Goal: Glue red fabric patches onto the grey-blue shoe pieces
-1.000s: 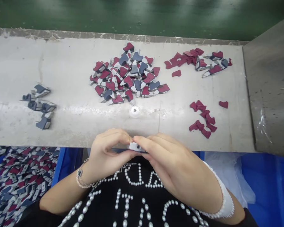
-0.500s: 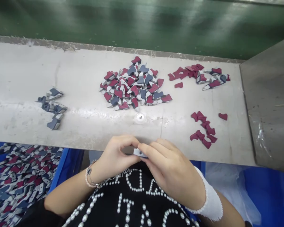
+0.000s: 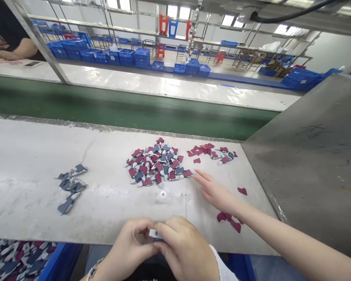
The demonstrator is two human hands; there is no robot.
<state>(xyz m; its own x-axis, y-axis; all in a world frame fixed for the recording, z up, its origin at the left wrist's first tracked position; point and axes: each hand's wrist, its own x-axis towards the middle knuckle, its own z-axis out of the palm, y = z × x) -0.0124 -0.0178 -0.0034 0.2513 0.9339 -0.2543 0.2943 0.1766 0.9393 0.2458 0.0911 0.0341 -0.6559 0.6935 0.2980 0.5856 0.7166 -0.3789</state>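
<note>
Fingers: Both sets were drawn in narrow. My left fingers (image 3: 142,225) and my right fingers (image 3: 171,228) pinched a small pale piece (image 3: 155,233) between them.
Piece: It sat between my left hand (image 3: 125,246) and my right hand (image 3: 187,249), just above the near edge of the metal-topped workbench (image 3: 32,210), partly covered by my right fingers.
Wrists: A beaded bracelet (image 3: 92,273) circled my left wrist at 7 o'clock; a white cuff (image 3: 222,267) edged my right at 4 o'clock.
12 o'clock: A heap of maroon-and-slate cut pieces (image 3: 155,166) lay on the bench, with a round metal bolt head (image 3: 163,194) just in front of it.
1 o'clock: A smaller scatter of maroon and slate pieces (image 3: 210,151) lay beyond the heap.
2 o'clock: Another person's hand (image 3: 215,194) reached in from the right, its fingertips just beside the heap.
3 o'clock: Loose maroon scraps (image 3: 228,219) lay under that arm, with a single scrap (image 3: 242,191) apart from them.
10 o'clock: A small group of slate pieces (image 3: 71,186) lay on the bench.
8 o'clock: Below the bench, a blue crate (image 3: 61,261) held a mass of mixed pieces (image 3: 17,261).
</note>
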